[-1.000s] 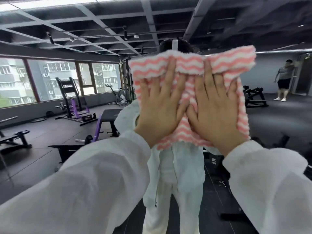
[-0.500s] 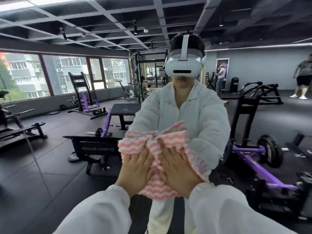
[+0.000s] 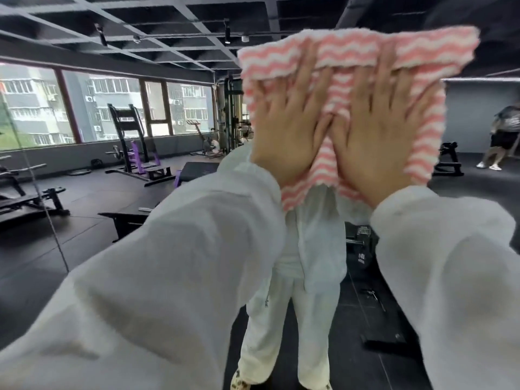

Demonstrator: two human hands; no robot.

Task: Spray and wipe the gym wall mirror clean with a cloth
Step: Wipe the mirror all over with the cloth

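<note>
The wall mirror (image 3: 118,209) fills the whole head view and reflects the gym and my white-clad figure. A pink-and-white wavy-striped cloth (image 3: 363,66) is spread flat against the glass, high up and right of centre. My left hand (image 3: 289,130) and my right hand (image 3: 377,136) press on it side by side, fingers straight and pointing up. The cloth hides the reflected head. No spray bottle is in view.
A vertical seam in the mirror (image 3: 36,175) runs down the left side. Reflected in the glass are purple-and-black weight machines (image 3: 132,147), benches, windows on the left, and a person (image 3: 503,136) standing at the far right.
Both hands have slid the cloth up the mirror from chest height to above head height, and the bunched cloth has spread out flat.
</note>
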